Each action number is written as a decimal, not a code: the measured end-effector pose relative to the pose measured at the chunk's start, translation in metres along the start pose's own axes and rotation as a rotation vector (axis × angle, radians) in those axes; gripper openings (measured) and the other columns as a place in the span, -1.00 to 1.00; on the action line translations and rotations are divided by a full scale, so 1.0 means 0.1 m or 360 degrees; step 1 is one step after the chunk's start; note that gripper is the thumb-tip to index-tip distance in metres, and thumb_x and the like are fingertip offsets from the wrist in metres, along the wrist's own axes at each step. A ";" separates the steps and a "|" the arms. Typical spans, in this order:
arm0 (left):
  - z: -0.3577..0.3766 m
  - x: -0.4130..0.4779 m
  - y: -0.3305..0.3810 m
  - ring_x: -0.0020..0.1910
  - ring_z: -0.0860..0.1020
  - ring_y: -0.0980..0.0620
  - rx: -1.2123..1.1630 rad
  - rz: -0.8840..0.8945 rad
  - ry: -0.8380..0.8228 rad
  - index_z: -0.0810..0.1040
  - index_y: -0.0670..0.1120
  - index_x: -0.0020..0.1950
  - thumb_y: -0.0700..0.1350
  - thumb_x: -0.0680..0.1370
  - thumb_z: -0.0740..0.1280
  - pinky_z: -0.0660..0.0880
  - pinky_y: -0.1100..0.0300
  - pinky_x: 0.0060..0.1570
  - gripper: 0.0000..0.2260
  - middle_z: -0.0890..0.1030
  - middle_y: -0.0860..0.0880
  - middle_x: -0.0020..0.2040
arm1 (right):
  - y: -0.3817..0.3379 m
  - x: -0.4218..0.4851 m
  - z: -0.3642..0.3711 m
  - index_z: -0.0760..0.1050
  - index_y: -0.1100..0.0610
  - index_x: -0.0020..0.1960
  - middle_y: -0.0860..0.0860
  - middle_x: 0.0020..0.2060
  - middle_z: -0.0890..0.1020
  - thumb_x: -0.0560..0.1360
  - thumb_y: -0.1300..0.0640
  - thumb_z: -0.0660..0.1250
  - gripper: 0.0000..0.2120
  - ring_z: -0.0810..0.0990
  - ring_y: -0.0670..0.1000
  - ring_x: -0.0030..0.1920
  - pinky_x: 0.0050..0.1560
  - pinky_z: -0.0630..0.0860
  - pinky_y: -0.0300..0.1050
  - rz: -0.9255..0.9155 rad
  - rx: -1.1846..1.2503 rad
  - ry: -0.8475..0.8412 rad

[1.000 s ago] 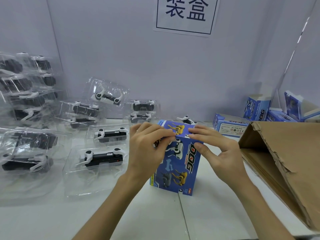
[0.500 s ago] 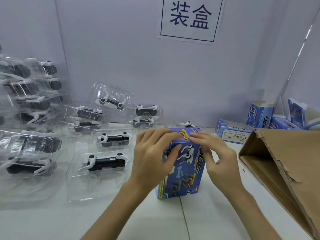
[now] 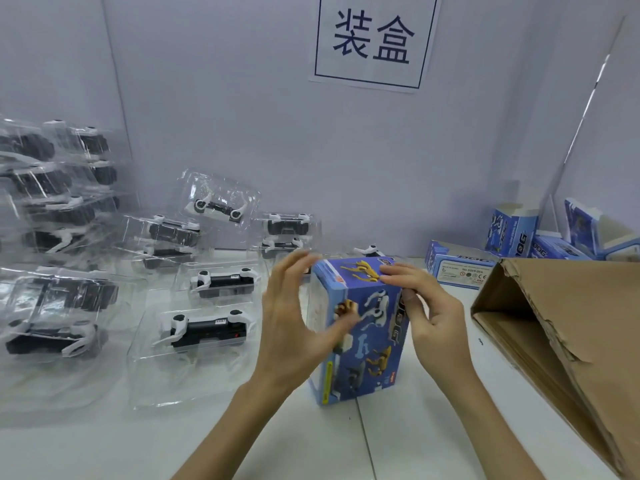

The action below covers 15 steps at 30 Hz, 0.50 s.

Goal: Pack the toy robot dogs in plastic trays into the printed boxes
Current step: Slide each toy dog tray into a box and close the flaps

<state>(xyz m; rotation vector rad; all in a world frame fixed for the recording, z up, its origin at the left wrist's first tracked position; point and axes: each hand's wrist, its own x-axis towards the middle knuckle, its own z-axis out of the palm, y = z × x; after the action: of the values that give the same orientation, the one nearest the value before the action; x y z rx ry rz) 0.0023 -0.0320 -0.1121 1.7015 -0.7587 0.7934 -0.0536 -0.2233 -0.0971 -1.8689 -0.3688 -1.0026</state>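
Observation:
A blue printed box [image 3: 377,306] with dog pictures stands upright on the white table, its top flap closed. My right hand [image 3: 433,317] grips its upper right corner, fingers on the top flap and thumb down the side. My left hand [image 3: 287,327] is blurred at the box's left side. Its fingers are spread beside the upper left corner and its thumb lies across the front face. Black and white toy dogs in clear plastic trays lie to the left, the nearest [image 3: 204,329] just beside my left hand and another [image 3: 221,282] behind it.
More trayed dogs are piled at the far left [image 3: 52,188] and along the wall [image 3: 214,206]. A torn brown carton [image 3: 571,323] lies open on its side at the right. Printed boxes stand [image 3: 509,230] and lie [image 3: 457,268] at the back right.
My left fingers have come off the box top and spread out to its left. The right hand stays on the upper right corner. The box has turned slightly.

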 end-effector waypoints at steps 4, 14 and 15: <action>0.01 -0.21 -0.17 0.19 0.49 0.35 -0.0113 -0.0443 -0.0622 0.08 0.47 0.39 0.36 0.22 0.50 0.45 0.45 0.03 -0.14 0.40 0.49 0.24 | 0.11 0.04 -0.16 0.63 -0.01 0.09 -0.15 0.18 0.65 0.63 0.35 0.17 -0.65 0.54 -0.04 0.31 -0.01 0.60 -0.24 0.0089 0.0107 0.0149; 0.10 -0.32 -0.15 0.25 0.44 -0.05 0.0636 0.0543 -0.0258 0.35 0.02 0.41 0.01 0.23 0.55 0.37 0.02 0.24 -0.21 0.55 -0.04 0.30 | 0.05 -0.03 -0.39 0.58 0.10 0.22 0.13 0.21 0.65 0.53 -0.13 0.23 -0.58 0.62 0.16 0.22 0.27 0.48 0.13 0.1141 0.0864 0.0035; 0.11 -0.32 -0.16 0.29 0.44 -0.09 0.0678 0.0622 -0.0237 0.37 0.03 0.39 -0.06 0.22 0.59 0.34 -0.02 0.29 -0.22 0.54 -0.08 0.33 | 0.06 -0.05 -0.40 0.61 0.07 0.21 0.15 0.20 0.66 0.53 -0.20 0.20 -0.55 0.61 0.19 0.24 0.34 0.45 0.21 0.1280 0.0767 -0.0071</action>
<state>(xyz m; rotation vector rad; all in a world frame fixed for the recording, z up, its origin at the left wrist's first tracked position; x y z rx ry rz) -0.0025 -0.0352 -0.1493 2.0366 -1.1050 1.1701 -0.0720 -0.2598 -0.0958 -1.3924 0.1224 -0.2840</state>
